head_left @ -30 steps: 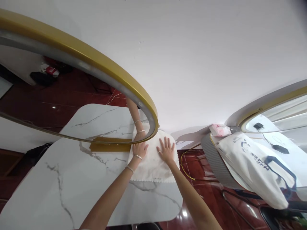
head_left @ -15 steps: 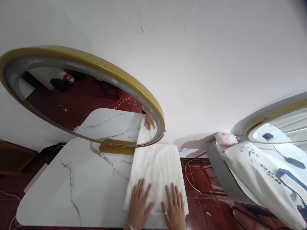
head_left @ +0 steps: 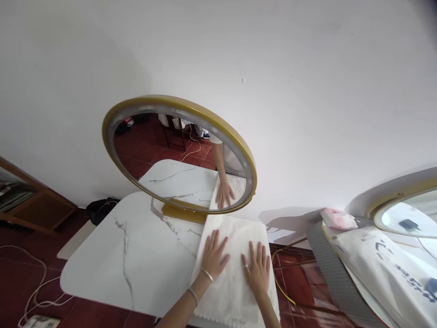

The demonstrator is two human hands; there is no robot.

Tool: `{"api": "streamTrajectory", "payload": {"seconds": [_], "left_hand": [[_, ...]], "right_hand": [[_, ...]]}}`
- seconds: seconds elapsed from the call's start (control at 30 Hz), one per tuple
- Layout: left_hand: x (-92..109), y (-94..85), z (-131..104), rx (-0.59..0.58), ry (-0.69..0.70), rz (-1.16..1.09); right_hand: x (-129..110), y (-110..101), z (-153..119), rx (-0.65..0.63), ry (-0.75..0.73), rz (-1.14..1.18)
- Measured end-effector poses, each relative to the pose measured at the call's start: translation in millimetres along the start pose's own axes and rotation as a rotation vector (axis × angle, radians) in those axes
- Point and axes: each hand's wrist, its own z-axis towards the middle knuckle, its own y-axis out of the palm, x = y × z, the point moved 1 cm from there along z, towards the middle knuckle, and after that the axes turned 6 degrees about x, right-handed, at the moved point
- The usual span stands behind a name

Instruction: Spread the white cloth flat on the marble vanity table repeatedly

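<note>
A white cloth (head_left: 235, 282) with scalloped edges lies flat over the right end of a white marble-patterned table (head_left: 99, 255). My left hand (head_left: 214, 256) rests palm down on the cloth's left half, fingers spread, with bracelets at the wrist. On the cloth's right half, my right hand (head_left: 257, 269) also lies flat with its fingers apart and a ring on one of them. Neither hand grips anything. Just beyond the cloth, a gold-framed round mirror (head_left: 180, 155) stands at the back of the table and reflects an arm and hand on the cloth.
A second table with ribbed grey sides (head_left: 327, 273) stands to the right, bearing a white printed bag (head_left: 382, 264), a pink-and-white packet (head_left: 337, 218) and another mirror (head_left: 409, 214). A black bag (head_left: 102, 209) sits behind the left table edge. White cables (head_left: 43, 278) trail over the red floor.
Both hands have slid forward over the cloth, away from me, staying flat. The camera view has shifted, so the mirror and tables appear farther right and lower.
</note>
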Motion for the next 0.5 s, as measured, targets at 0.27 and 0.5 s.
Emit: {"api": "streamTrajectory", "payload": {"seconds": [0.27,0.5], "left_hand": [[14.9,-23.7,-53.0,-0.020,-0.008,-0.051],[-33.8,-34.2,-49.5,-0.005,0.022,-0.096]], "right_hand": [[-1.0,-16.8,-70.9,0.091,-0.004,-0.060],[-54.8,-8.5,-66.9,0.074,0.062,-0.131]]}}
